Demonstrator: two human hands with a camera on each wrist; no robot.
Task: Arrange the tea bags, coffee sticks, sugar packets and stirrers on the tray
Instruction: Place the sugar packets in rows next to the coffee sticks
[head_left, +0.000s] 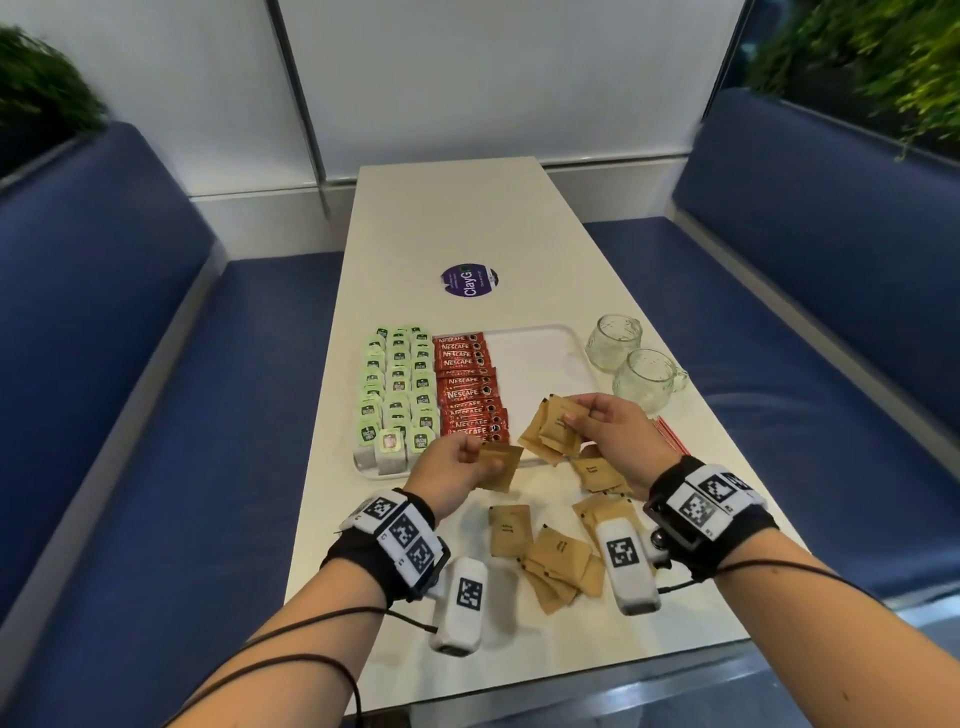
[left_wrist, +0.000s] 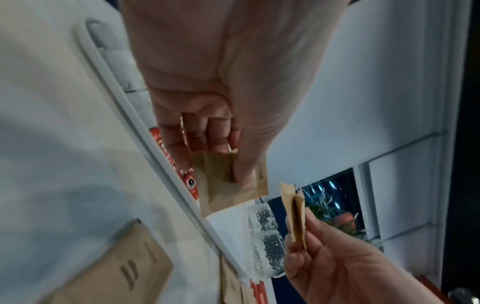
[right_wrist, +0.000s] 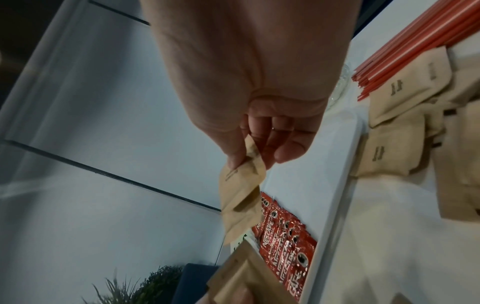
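Observation:
A white tray (head_left: 540, 358) holds rows of green tea bags (head_left: 397, 384) at its left and red coffee sticks (head_left: 467, 387) beside them. My left hand (head_left: 452, 467) pinches one brown sugar packet (head_left: 498, 467) above the tray's near edge; the left wrist view shows the same sugar packet (left_wrist: 228, 185) under the thumb. My right hand (head_left: 597, 421) pinches a small bunch of brown sugar packets (head_left: 550, 426), seen as a bunch of sugar packets (right_wrist: 241, 197) hanging from the fingers. More loose sugar packets (head_left: 550, 551) lie on the table near me. Red stirrers (head_left: 670, 441) lie right of my right hand.
Two glass mugs (head_left: 631, 358) stand right of the tray. A purple round sticker (head_left: 470, 281) sits further up the white table (head_left: 467, 218). Blue benches run along both sides, with plants behind them.

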